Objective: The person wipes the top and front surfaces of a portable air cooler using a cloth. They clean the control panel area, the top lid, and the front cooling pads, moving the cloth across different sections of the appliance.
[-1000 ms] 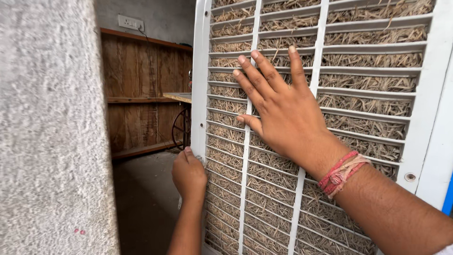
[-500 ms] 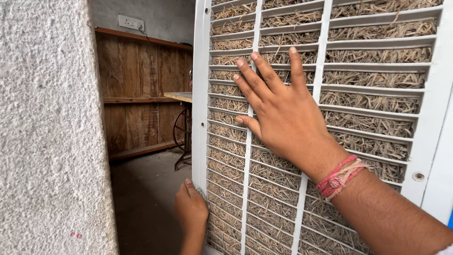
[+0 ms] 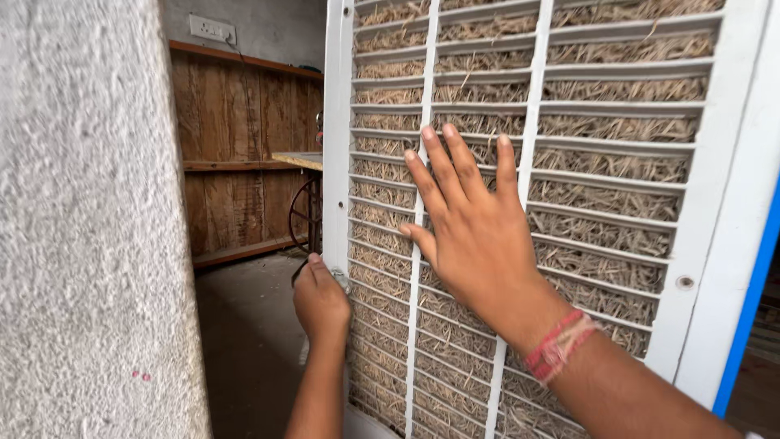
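Note:
A white louvred cooler panel [image 3: 699, 203] packed with dry straw-coloured padding fills the right of the head view. My right hand [image 3: 467, 228] lies flat against its slats, fingers spread, with a red thread band on the wrist. My left hand [image 3: 321, 301] is lower down at the panel's left edge, fingers curled around a small metal part there. What exactly it pinches is too small to tell.
A rough grey plastered wall [image 3: 89, 228] stands close on the left. Behind the gap are a wooden plank wall [image 3: 236, 146] with a shelf, a wall socket [image 3: 213, 29], and a table with a wheel under it [image 3: 302, 211]. A blue edge [image 3: 751, 301] borders the panel's right side.
My left hand dipped down along the panel's left edge and then came back up to a small metal part. My right hand stayed flat on the slats.

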